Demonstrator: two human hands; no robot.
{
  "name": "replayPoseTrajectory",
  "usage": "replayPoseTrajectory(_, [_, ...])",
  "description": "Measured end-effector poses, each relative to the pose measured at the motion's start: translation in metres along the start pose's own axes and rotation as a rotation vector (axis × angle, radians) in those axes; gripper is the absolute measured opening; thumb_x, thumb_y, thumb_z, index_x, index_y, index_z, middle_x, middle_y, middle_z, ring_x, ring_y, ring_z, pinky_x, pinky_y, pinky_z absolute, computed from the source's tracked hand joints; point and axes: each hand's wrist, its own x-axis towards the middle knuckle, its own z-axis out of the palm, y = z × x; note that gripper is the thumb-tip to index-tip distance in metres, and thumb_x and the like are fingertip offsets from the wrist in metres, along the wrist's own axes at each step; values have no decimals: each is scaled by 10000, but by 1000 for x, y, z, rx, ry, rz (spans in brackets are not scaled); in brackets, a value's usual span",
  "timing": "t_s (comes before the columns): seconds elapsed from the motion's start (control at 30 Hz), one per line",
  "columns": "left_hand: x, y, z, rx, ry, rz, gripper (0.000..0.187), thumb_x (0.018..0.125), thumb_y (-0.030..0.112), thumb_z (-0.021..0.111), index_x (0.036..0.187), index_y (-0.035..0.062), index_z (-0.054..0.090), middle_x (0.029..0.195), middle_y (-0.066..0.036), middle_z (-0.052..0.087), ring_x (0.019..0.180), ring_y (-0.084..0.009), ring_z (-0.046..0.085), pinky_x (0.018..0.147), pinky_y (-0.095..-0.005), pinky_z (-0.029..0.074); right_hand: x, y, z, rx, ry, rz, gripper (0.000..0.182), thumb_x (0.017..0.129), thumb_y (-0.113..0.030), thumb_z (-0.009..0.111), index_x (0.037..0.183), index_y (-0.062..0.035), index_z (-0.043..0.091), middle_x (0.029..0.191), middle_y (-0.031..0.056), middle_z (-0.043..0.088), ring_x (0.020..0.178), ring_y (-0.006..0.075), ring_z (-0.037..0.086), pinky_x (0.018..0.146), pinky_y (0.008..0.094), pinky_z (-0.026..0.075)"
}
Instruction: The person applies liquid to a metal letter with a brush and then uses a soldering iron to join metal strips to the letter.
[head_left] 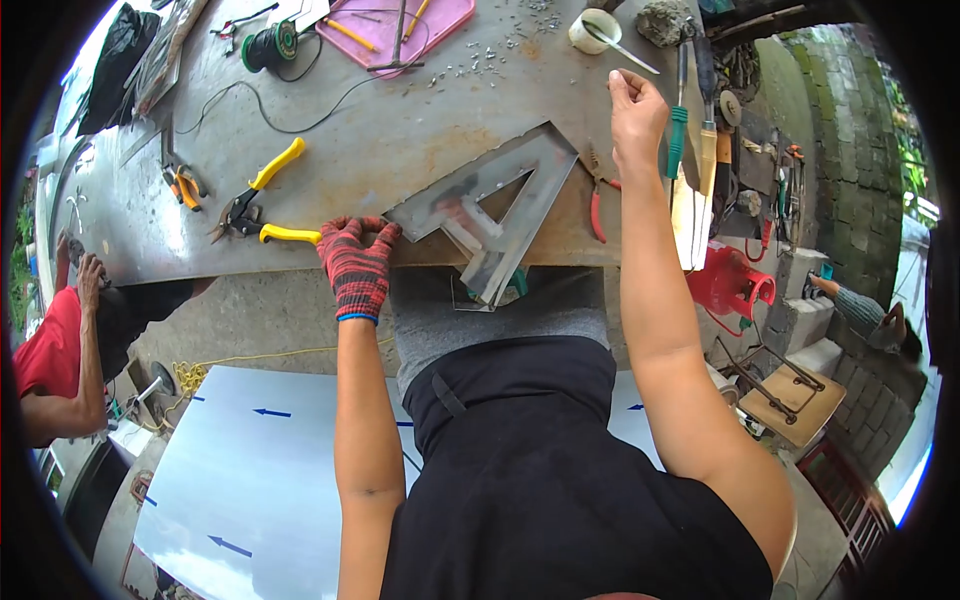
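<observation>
We count two hands on the wearer: one left hand, in one glove, and one right hand, bare. On one metal table we find one angular metal piece, one pair of yellow-handled snips and two pairs of pliers, one orange-handled, one red-handled. We see one spool, one pink tray with two yellow sticks, one white cup and one rock. Elsewhere we make out one red cylinder and at least three blue arrows. The small bits are too many for us to count. We also count two other people.
</observation>
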Motion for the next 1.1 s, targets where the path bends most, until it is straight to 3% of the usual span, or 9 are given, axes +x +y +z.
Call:
replayPoseTrajectory(0.17, [0, 2, -2, -36, -20, -22, 310, 762, 339, 895, 945, 104, 808, 1214, -157, 612, 1170, -366, 538, 1063, -468, 426, 24, -15, 0, 315, 114, 114, 464, 864, -99, 861, 1197, 82, 595, 830, 78, 662, 618, 120, 609, 532, 249, 502])
replayPoseTrajectory(0.27, [0, 5, -2, 4, -1, -34, 312, 758, 342, 899, 939, 104, 809, 1210, -156, 612, 1166, -361, 541, 1059, -467, 431, 41, -20, 10, 307, 114, 109, 444, 866, -102, 860, 1177, 86, 604, 830, 77, 659, 625, 124, 622, 541, 249, 524])
replayPoseTrajectory(0.43, [5, -6, 5, -20, -6, -39, 315, 737, 337, 915, 928, 108, 814, 1196, -161, 617, 1124, -343, 576, 1016, -455, 469, 65, -14, 24, 345, 177, 30, 180, 851, -11, 831, 961, 68, 712, 772, 99, 717, 639, 139, 697, 588, 234, 571])
replayPoseTrajectory(0.6, [7, -8, 5, -138, -40, -75, 301, 723, 310, 927, 900, 94, 816, 1172, -161, 621, 1069, -328, 604, 964, -444, 505, 70, -10, 27, 265, 103, -70, 166, 880, -9, 815, 1016, 59, 748, 877, 115, 744, 693, 158, 710, 659, 252, 620])
replayPoseTrajectory(0.7, [7, -7, 6, -85, -7, -65, 298, 726, 311, 927, 895, 91, 816, 1167, -159, 620, 1064, -329, 603, 965, -442, 506, 80, 1, 28, 253, 72, -81, 139, 896, -83, 805, 980, 21, 767, 804, 95, 757, 691, 156, 737, 656, 276, 586])
replayPoseTrajectory(0.83, [4, -3, 5, -61, -10, -69, 301, 726, 312, 927, 897, 90, 816, 1172, -157, 620, 1080, -331, 597, 978, -443, 498, 92, 10, 20, -123, 97, -178, 218, 933, -234, 767, 973, -20, 782, 760, 91, 772, 695, 178, 761, 679, 324, 585])
replayPoseTrajectory(0.9, [3, -4, 6, -10, 82, 44, 256, 741, 200, 925, 878, 33, 788, 1052, -128, 626, 886, -260, 649, 843, -386, 554, 97, 12, 15, -195, 87, -228, 238, 946, -267, 744, 941, -33, 789, 737, 80, 774, 686, 170, 760, 682, 325, 580])
replayPoseTrajectory(1.0, [5, -9, 7, -110, -12, -64, 310, 722, 333, 926, 905, 107, 817, 1167, -153, 620, 1102, -336, 583, 1005, -445, 479, 107, 15, 4, -174, 94, -201, 263, 941, -271, 749, 948, -12, 788, 735, 74, 775, 678, 151, 755, 663, 320, 578])
replayPoseTrajectory(1.1, [4, -3, 4, -20, 13, -34, 313, 726, 354, 918, 908, 120, 817, 1164, -150, 620, 1110, -341, 576, 1013, -446, 473, 100, -11, -15, -52, 96, -168, 234, 950, -182, 751, 990, 48, 764, 799, 100, 762, 685, 161, 740, 637, 303, 598])
